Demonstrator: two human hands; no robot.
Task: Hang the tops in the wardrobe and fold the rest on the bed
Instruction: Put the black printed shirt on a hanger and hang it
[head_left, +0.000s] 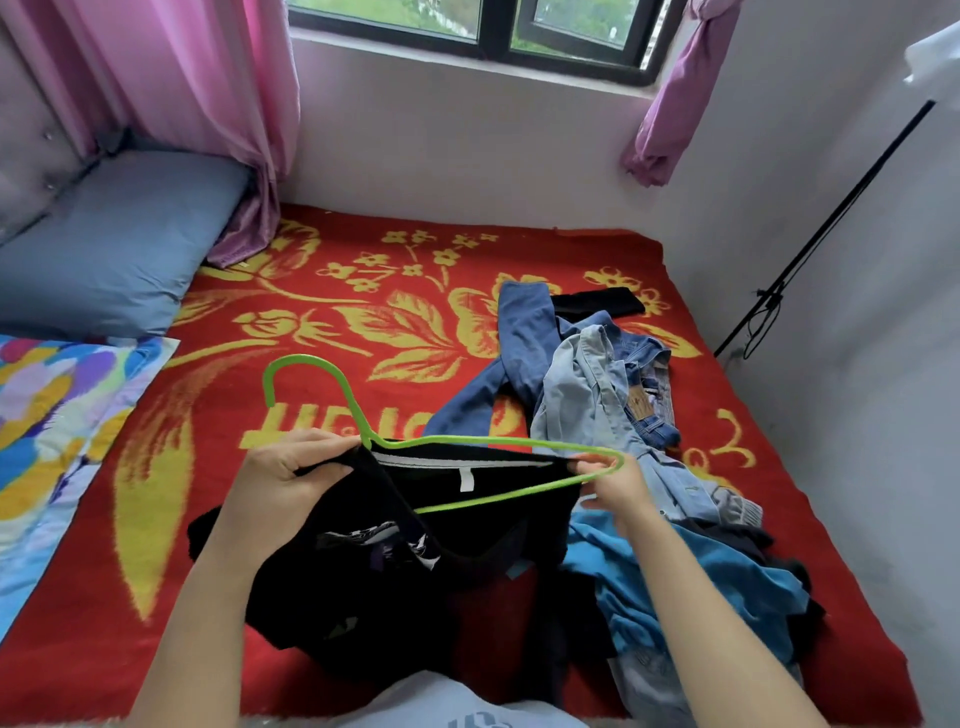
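Low at 6 o'clock, the left grip (280, 478) is closed on the collar of the black top (415, 571), and the right grip (608, 480) pinches the right end of the green hanger (493, 441), which is partly hidden in the neck opening. The top sags onto the bed (363, 322), touching a pile of denim clothes (597, 395) at 3 o'clock. Farther, a blue pillow (114, 244) lies at 10 o'clock.

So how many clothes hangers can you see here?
1. The green hanger sits partly inside the neck of the black top. The right hand holds its end and the left hand grips the top. More could be hidden under the clothes pile.
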